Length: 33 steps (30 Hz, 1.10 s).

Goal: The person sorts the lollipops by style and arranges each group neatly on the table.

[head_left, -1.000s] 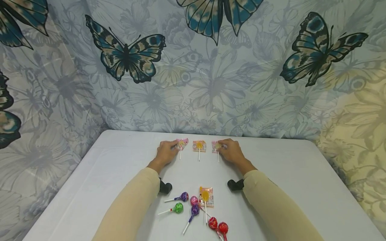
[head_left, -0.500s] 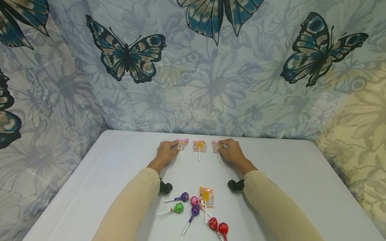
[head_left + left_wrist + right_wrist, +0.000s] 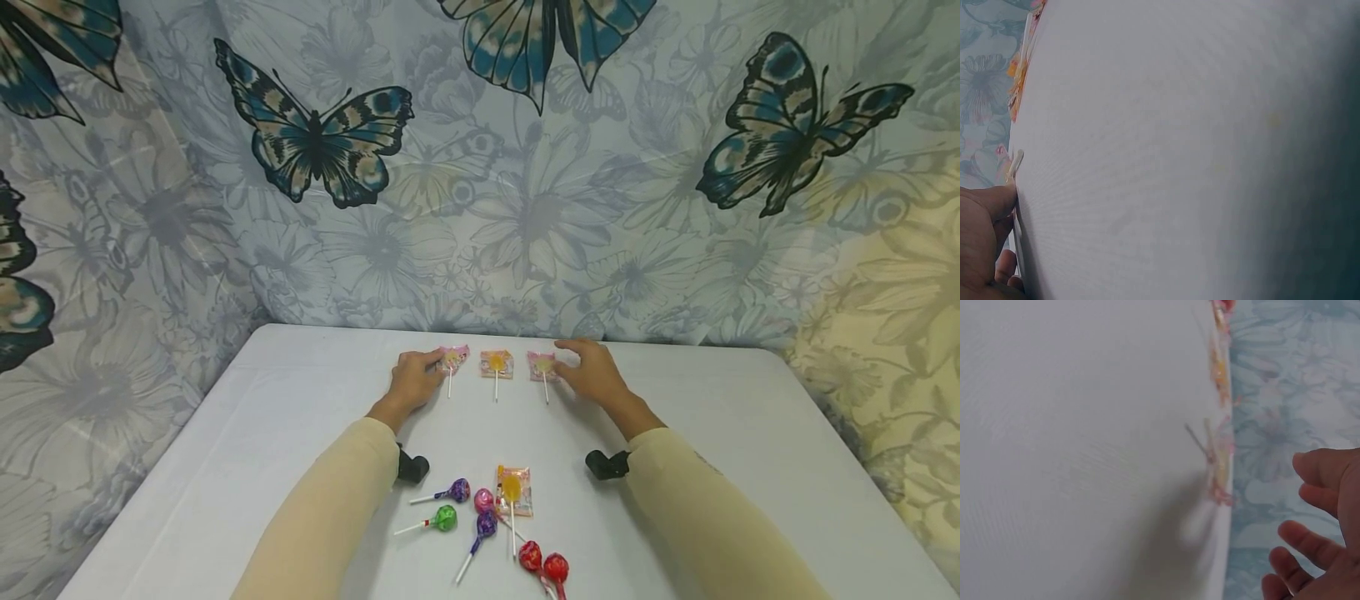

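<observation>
At the far side of the table, my left hand (image 3: 412,377) pinches the edge of a flat lollipop in a pink wrapper (image 3: 453,359). In the left wrist view, the thumb (image 3: 999,199) meets this wrapper, and a bit of white stick shows above it. My right hand (image 3: 592,375) is beside another pink-wrapped lollipop (image 3: 542,365), with thumb and fingers spread apart. The right wrist view shows that hand (image 3: 1329,531) holding nothing, off to the side of the lollipop (image 3: 1221,465). Between the two lies an orange-wrapped lollipop (image 3: 496,363), stick toward me.
Nearer me lie another orange-wrapped flat lollipop (image 3: 513,490) and several round ones: purple (image 3: 486,523), green (image 3: 445,518), pink (image 3: 483,500) and red (image 3: 556,568). Behind the white table (image 3: 300,467) hangs a butterfly-patterned cloth (image 3: 525,233).
My right hand has let go of the right pink-wrapped lollipop and drawn back to the right, its fingers spreading. That lollipop's stick has shifted slightly right. The left hand has stayed in place.
</observation>
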Tool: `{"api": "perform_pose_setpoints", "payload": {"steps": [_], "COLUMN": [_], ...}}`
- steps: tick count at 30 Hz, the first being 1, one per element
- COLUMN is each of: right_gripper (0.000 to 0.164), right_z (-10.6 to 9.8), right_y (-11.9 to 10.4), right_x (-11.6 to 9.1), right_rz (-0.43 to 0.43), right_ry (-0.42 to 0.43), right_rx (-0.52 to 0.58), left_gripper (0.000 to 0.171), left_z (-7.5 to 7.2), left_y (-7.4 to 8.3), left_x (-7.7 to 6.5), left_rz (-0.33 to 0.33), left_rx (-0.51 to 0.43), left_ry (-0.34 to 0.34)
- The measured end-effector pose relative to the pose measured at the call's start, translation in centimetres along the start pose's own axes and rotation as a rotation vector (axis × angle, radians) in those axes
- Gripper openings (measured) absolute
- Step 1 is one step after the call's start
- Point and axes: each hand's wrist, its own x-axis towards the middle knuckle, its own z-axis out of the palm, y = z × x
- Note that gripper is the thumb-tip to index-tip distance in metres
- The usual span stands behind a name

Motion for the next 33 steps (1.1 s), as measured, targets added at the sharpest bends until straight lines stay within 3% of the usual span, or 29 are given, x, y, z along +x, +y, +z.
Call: {"api": "perform_pose_setpoints", "payload": {"steps": [19, 33], "right_gripper": [0.042, 0.044], "right_z": [-5.8, -8.0], "right_y": [-3.9, -6.4], "right_x": [-4.6, -9.2], "right_rz": [-0.259, -0.382], "right_ry": [0.111, 0.212], "right_rx": [0.021, 0.079], "left_gripper": [0.044, 0.044], "left_z": [-0.2, -0.3], "left_y": [0.2, 0.6], "left_x": [-0.4, -0.5], "left_rz": [-0.014, -0.007], "left_rx": [-0.025, -0.012], "left_ry": [-0.010, -0.010]}}
